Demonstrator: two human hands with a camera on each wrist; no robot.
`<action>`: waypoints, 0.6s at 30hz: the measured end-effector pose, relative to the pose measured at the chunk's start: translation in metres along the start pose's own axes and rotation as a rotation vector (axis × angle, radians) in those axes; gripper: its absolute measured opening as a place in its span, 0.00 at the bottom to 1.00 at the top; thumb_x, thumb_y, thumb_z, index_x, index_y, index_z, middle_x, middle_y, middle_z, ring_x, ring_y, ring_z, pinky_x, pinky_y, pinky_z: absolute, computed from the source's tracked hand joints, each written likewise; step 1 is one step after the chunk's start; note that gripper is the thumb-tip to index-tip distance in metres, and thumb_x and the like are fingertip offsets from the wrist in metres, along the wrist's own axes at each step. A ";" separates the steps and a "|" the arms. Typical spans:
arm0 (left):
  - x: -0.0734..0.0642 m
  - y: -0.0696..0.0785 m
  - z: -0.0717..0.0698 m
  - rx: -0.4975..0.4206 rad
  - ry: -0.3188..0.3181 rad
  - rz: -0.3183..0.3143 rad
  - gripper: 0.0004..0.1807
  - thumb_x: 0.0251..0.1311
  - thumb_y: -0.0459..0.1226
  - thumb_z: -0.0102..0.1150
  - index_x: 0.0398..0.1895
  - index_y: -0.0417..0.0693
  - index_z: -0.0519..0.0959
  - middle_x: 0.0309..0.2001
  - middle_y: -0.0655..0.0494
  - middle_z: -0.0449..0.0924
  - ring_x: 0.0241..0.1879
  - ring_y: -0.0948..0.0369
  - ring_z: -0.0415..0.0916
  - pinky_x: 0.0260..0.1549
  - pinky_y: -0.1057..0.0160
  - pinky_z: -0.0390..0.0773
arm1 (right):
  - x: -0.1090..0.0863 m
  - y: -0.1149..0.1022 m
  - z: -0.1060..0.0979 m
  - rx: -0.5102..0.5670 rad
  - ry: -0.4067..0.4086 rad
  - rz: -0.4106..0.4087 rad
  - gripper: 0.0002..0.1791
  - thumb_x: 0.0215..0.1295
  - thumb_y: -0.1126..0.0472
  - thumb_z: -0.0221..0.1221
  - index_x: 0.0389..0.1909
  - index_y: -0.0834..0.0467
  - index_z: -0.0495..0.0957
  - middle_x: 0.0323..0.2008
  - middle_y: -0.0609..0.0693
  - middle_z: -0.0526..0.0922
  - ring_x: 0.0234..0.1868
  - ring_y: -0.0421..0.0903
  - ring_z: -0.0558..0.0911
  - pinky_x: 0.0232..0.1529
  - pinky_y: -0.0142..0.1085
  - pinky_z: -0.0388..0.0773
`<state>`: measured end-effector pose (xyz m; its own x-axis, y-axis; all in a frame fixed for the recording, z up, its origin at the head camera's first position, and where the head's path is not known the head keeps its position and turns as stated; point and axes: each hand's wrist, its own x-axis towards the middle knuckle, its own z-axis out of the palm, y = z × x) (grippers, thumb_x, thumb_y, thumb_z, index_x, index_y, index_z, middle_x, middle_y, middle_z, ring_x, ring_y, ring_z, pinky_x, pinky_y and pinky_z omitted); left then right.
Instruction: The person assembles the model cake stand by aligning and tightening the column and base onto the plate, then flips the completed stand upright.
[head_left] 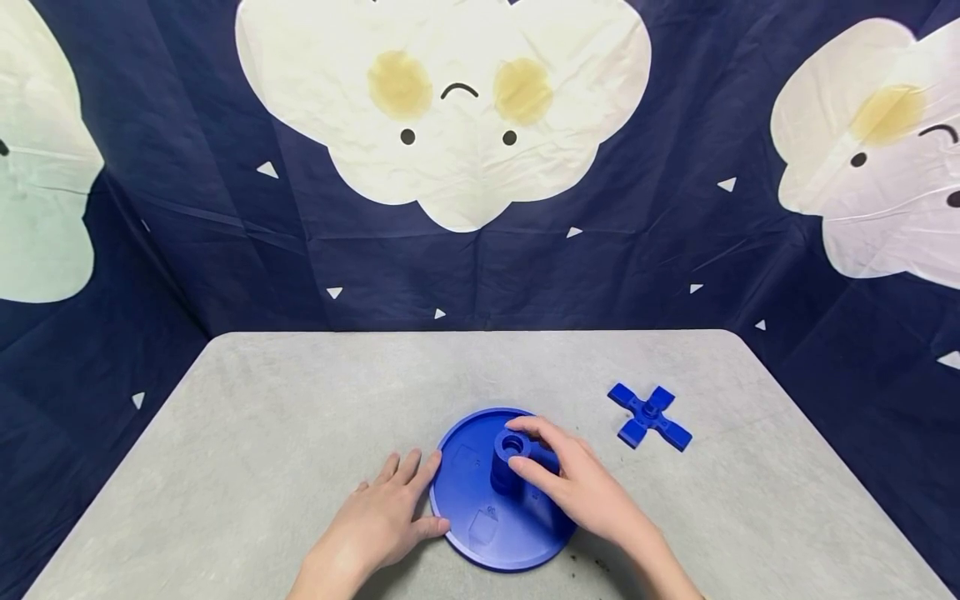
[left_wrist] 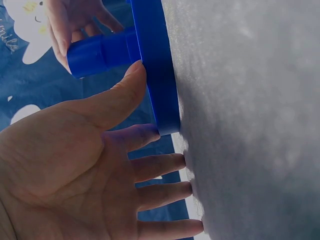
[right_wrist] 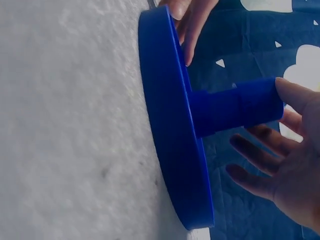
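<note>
Fingers, right hand (head_left: 581, 487): curled lightly round the blue post (head_left: 510, 457), thumb on its near side, fingertips at its top rim.
Fingers, left hand (head_left: 382, 521): straight and relaxed, holding nothing; fingertips (left_wrist: 192, 189) down on the table, thumb and forefinger against the disc's left edge.
Disc (head_left: 480, 521): round, blue, flat on the table between the two hands, post upright at its middle.
Cross piece (head_left: 649, 416): blue, four-armed, well apart beyond and to the right of the right fingers.
Surface: grey speckled table (head_left: 262, 433), rounded far corners.
Room: dark blue cloth backdrop (head_left: 187, 233) behind and at both sides, printed with white cloud faces and small white triangles.
Count: one disc, one post, one cross piece, two hands.
</note>
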<state>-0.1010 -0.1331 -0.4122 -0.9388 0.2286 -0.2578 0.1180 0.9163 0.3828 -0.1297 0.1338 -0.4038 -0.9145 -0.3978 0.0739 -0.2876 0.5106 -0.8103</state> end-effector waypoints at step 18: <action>-0.001 0.000 0.000 0.000 0.006 -0.002 0.47 0.60 0.60 0.66 0.79 0.55 0.63 0.79 0.43 0.62 0.79 0.36 0.56 0.65 0.22 0.62 | -0.001 0.003 -0.001 0.001 -0.079 -0.070 0.26 0.79 0.46 0.53 0.74 0.31 0.64 0.73 0.45 0.73 0.73 0.48 0.75 0.71 0.56 0.73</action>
<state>-0.0999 -0.1330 -0.4122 -0.9410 0.2250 -0.2528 0.1164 0.9165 0.3827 -0.1302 0.1369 -0.4059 -0.8671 -0.4910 0.0844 -0.3495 0.4788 -0.8054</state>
